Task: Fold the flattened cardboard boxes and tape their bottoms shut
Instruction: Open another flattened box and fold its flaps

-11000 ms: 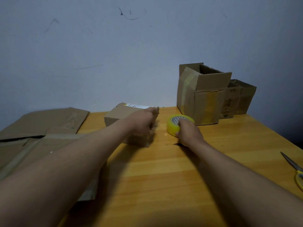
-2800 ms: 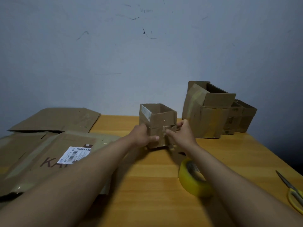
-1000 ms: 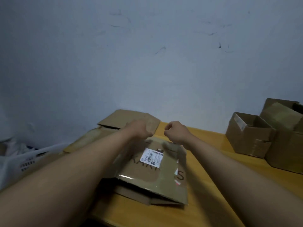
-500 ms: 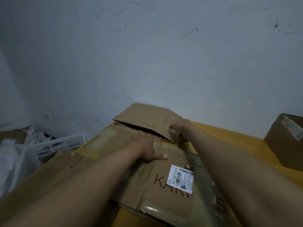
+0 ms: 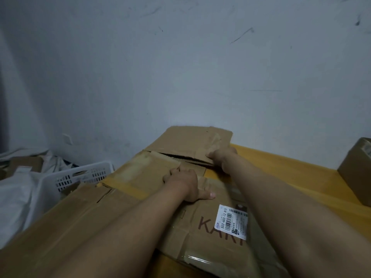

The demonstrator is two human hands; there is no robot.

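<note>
Two hands: both out on the pile of flattened cardboard at the table's left end, apart from each other.
Left hand (image 5: 185,182): palm down, fingers spread and straight, thumb out to the right, pressing on the taped flattened box (image 5: 140,175) in the middle of the pile.
Right hand (image 5: 220,157): further back, fingers curled round the near edge of the rear flattened box (image 5: 190,141), gripping it where it lifts off the pile with a dark gap beneath.
Printed box (image 5: 210,237): flat, nearest the camera, under both forearms, with clear tape glinting along its front edge.
Writing: big dark-red letters reading "KAK", the rest hidden by the right forearm.
Shipping label (image 5: 233,222): white, barcodes, "502-602-12 815" legible; the small print is too fine to read.
Table (image 5: 281,167): yellow-orange wood, bare to the right of the pile.
Folded box (image 5: 357,171): at the right edge, only partly in frame.
White basket (image 5: 84,175): slotted plastic, left of the table, beside white cloth or bags.
Wall (image 5: 180,67): pale, scuffed with dark marks.
</note>
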